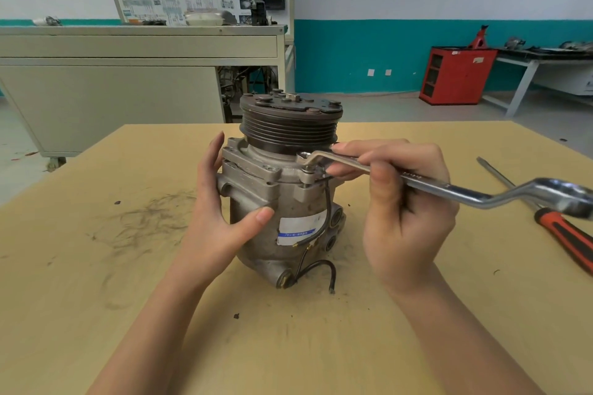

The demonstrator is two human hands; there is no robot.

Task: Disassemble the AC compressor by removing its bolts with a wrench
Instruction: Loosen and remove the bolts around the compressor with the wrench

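A grey AC compressor (282, 202) stands upright on the wooden table (96, 266), its dark ribbed pulley (288, 125) on top. My left hand (215, 212) holds the compressor body from the left, thumb across its front and fingers up along the side. My right hand (404, 202) grips a silver offset ring wrench (449, 191). The wrench's ring end sits over a bolt (308, 168) on the housing flange just below the pulley. A black wire (324, 228) hangs down the compressor's front.
A screwdriver with a red and black handle (564, 234) lies on the table at the right. Dark scuff marks cover the table left of the compressor. Beyond the table stand a grey workbench (128, 74), a red cabinet (455, 77) and another bench at far right.
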